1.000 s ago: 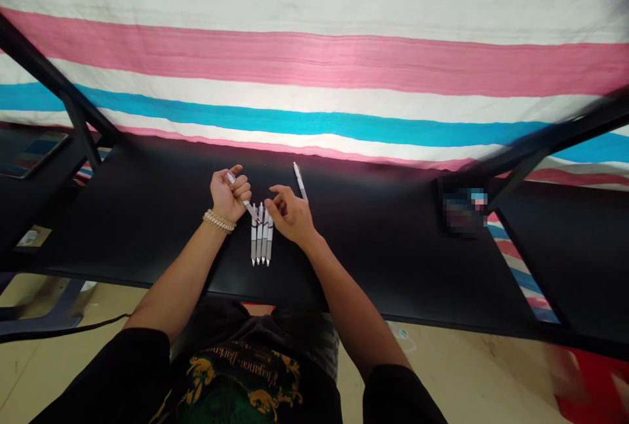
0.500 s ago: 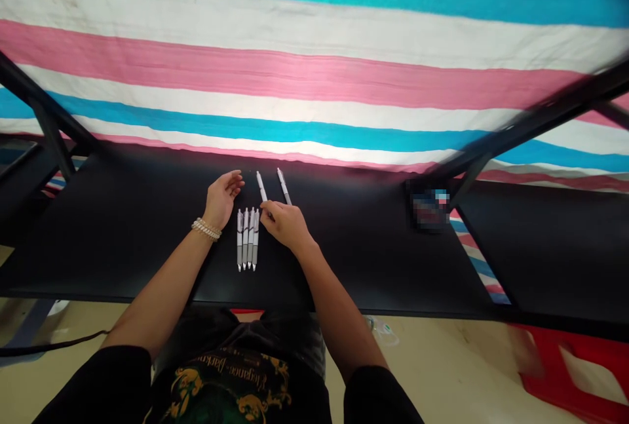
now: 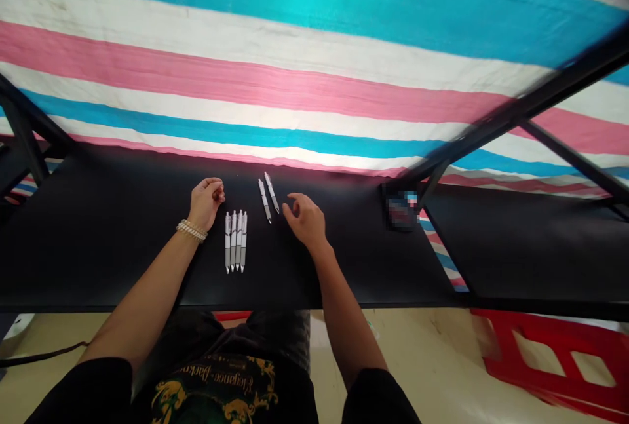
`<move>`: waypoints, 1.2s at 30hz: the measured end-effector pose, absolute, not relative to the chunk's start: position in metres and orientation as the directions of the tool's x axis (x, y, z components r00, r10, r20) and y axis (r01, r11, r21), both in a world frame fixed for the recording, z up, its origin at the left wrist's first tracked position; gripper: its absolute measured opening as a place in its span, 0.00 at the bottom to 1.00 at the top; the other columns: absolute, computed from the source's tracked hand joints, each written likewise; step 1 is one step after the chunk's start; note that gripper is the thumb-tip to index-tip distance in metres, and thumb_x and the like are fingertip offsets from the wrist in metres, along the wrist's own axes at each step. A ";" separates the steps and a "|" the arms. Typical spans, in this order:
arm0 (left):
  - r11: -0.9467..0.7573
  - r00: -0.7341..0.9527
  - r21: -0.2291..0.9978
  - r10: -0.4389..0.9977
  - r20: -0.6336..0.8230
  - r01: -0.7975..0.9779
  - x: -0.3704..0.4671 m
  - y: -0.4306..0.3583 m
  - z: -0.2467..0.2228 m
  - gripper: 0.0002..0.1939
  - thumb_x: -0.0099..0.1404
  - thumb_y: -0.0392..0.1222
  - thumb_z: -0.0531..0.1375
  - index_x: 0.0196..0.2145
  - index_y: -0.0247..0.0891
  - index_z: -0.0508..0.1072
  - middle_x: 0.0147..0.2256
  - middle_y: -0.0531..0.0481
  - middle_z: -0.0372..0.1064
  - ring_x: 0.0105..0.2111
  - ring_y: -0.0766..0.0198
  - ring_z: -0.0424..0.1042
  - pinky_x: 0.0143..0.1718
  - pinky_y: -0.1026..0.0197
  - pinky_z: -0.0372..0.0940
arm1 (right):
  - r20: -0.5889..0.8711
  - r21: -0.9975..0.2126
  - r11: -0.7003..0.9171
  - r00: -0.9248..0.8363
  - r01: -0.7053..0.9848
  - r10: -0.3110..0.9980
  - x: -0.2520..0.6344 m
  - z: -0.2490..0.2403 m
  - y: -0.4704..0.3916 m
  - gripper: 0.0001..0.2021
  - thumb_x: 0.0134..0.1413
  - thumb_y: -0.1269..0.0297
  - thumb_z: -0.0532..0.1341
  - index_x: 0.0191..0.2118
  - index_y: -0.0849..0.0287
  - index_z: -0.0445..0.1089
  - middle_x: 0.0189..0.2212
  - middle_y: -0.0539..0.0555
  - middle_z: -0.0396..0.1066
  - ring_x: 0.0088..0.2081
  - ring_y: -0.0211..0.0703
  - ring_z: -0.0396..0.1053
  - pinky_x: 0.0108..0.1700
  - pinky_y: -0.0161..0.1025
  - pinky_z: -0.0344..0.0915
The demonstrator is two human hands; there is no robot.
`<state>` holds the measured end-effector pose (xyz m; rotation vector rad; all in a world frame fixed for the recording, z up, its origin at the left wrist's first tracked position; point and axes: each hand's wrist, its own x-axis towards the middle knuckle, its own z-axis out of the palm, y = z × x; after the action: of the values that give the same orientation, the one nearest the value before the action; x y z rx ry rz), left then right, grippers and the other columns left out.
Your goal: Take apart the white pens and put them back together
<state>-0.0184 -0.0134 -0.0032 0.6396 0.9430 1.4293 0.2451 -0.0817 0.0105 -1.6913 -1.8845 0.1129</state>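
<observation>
Your right hand has come off the pen it was touching half a second ago and moved to the right, and that left pen now lies closer to the right pen. Both lie slanted and nearly parallel on the black counter, their tips toward you. Your right hand is free of them, thumb and forefinger apart, just to their right. Your left hand has curled from its more spread pose; nothing shows in it, but you cannot tell from this angle how far its fingers close. It hangs just left of the far ends of four pens, set side by side in a row with grey grips and silver tips nearest you. You wear a pale bracelet on your left wrist. Beyond the counter hangs a striped sheet; a blurred-out object sits toward the right end, well apart from the pens.
</observation>
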 end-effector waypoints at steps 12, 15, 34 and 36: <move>0.030 -0.147 0.916 0.984 -0.097 -0.400 -0.011 -0.015 -0.009 0.09 0.51 0.38 0.67 0.29 0.35 0.71 0.23 0.55 0.64 0.21 0.72 0.62 0.22 0.67 0.56 | 0.436 -0.469 0.141 0.090 0.872 0.895 0.308 -0.017 -0.112 0.11 0.63 0.59 0.57 0.43 0.60 0.71 0.39 0.59 0.69 0.38 0.48 0.68 0.45 0.45 0.66; 0.019 -0.144 0.937 0.987 -0.073 -0.347 -0.012 -0.016 -0.012 0.08 0.52 0.39 0.67 0.30 0.36 0.72 0.23 0.55 0.65 0.21 0.72 0.62 0.23 0.67 0.57 | 0.354 -0.530 0.250 -0.056 0.810 0.933 0.261 -0.005 -0.116 0.11 0.64 0.58 0.57 0.44 0.58 0.71 0.33 0.55 0.71 0.35 0.45 0.68 0.40 0.40 0.63; -0.094 -0.006 0.991 0.996 0.094 -0.099 -0.007 -0.025 -0.008 0.12 0.57 0.46 0.68 0.36 0.36 0.77 0.32 0.47 0.76 0.33 0.62 0.73 0.37 0.61 0.66 | 0.074 -0.794 0.196 -0.228 0.576 0.971 0.179 0.018 -0.139 0.01 0.57 0.67 0.60 0.36 0.55 0.66 0.22 0.44 0.63 0.22 0.35 0.63 0.27 0.32 0.58; -0.094 0.033 0.988 0.995 0.099 -0.119 -0.007 -0.025 -0.003 0.16 0.63 0.52 0.64 0.39 0.36 0.79 0.36 0.44 0.78 0.37 0.60 0.75 0.40 0.60 0.66 | 0.075 -0.886 0.158 -0.201 0.437 0.977 0.176 0.021 -0.128 0.04 0.60 0.62 0.60 0.39 0.55 0.65 0.24 0.45 0.66 0.22 0.35 0.66 0.25 0.32 0.62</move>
<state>-0.0073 -0.0250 -0.0035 1.2094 1.0461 1.3039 0.1764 -0.1277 0.0213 -1.3563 -1.7432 0.9889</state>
